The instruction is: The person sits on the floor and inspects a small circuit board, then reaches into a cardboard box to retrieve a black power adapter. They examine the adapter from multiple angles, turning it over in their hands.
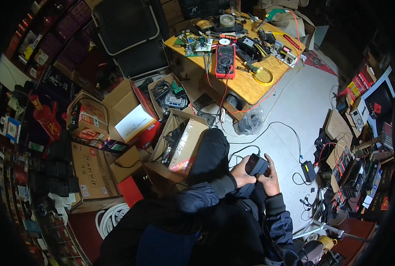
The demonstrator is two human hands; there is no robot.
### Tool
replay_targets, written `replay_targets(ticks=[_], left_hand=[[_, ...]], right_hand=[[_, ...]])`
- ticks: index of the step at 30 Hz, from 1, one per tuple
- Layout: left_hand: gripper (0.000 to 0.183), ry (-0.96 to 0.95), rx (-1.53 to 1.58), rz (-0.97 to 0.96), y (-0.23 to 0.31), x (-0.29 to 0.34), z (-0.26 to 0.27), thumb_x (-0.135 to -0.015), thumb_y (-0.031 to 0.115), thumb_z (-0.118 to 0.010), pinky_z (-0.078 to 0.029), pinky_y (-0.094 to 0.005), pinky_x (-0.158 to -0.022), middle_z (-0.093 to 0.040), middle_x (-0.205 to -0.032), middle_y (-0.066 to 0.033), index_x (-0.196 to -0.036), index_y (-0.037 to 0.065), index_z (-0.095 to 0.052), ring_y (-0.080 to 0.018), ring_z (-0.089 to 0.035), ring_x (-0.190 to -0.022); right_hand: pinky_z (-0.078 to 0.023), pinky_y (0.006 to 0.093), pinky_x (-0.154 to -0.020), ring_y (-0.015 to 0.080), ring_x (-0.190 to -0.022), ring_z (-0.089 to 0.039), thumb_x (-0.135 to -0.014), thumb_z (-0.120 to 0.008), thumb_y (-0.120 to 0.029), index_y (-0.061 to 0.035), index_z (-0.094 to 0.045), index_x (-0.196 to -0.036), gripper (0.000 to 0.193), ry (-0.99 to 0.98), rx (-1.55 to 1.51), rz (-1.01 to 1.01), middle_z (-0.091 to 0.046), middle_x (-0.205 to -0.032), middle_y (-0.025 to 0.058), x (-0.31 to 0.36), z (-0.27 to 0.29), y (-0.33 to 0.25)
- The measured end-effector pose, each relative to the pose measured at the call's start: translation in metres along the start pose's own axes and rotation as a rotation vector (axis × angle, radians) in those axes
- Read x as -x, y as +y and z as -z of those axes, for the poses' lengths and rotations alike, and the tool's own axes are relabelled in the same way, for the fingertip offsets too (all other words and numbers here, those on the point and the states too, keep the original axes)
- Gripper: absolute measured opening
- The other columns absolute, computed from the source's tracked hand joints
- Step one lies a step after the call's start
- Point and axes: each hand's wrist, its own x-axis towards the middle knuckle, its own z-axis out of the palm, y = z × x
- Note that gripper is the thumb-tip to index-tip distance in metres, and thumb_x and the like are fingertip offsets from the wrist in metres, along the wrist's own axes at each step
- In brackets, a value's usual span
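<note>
Both hands hold a black power adapter (256, 165) over my lap, with a black cord leaving its far end. My left hand (241, 173) grips its left side. My right hand (270, 179) is closed round its right side, with the thumb near the close end. The face of the adapter toward the floor is hidden. On the floor to the right lies another black adapter (308, 171) with a yellow label and a thin cord. Ahead, a red multimeter (225, 66) with its probe leads lies on the wooden table (246, 91).
The table also bears circuit boards (192, 43), a magnifying glass (263, 76) and a green-handled tool (275, 14). Open cardboard boxes (193, 142) stand on the left by my knee. Electronics and wires (339, 150) crowd the right. A coiled white hose (111, 220) lies lower left.
</note>
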Motion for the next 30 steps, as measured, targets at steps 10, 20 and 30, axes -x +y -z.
replay_targets(ticks=[10, 20, 30], left_hand=[[0.091, -0.044, 0.113, -0.049, -0.016, -0.005, 0.002, -0.073, 0.005, -0.076, -0.050, -0.0341, -0.103, -0.059, -0.129, -0.0121, -0.154, -0.001, -0.035, -0.0199, -0.060, -0.118], [0.085, -0.025, 0.216, 0.006, -0.020, -0.015, 0.000, -0.075, 0.004, -0.075, -0.054, -0.0323, -0.095, -0.062, -0.127, -0.0106, -0.152, -0.001, -0.039, -0.0169, -0.063, -0.114], [0.065, 0.002, 0.432, 0.100, -0.001, -0.074, 0.004, -0.083, 0.003, -0.066, -0.058, -0.0400, -0.091, -0.064, -0.121, -0.0155, -0.145, 0.000, -0.044, -0.0252, -0.067, -0.107]], right_hand=[[-0.048, 0.0328, -0.106, 0.0230, -0.120, -0.062, -0.076, -0.060, 0.014, 0.0010, -0.035, -0.160, 0.089, -0.009, -0.028, 0.048, -0.061, -0.131, 0.0149, 0.001, -0.004, 0.001], [-0.052, 0.0308, -0.095, 0.0202, -0.109, -0.064, -0.083, -0.062, 0.003, -0.0003, -0.045, -0.154, 0.072, 0.066, 0.129, 0.002, -0.065, -0.120, 0.0142, -0.010, 0.001, -0.003], [-0.041, 0.0376, -0.116, 0.0292, -0.142, -0.050, -0.090, -0.069, -0.011, -0.0010, -0.032, -0.165, 0.085, 0.022, 0.009, 0.084, -0.048, -0.157, 0.0287, -0.024, 0.024, -0.014]])
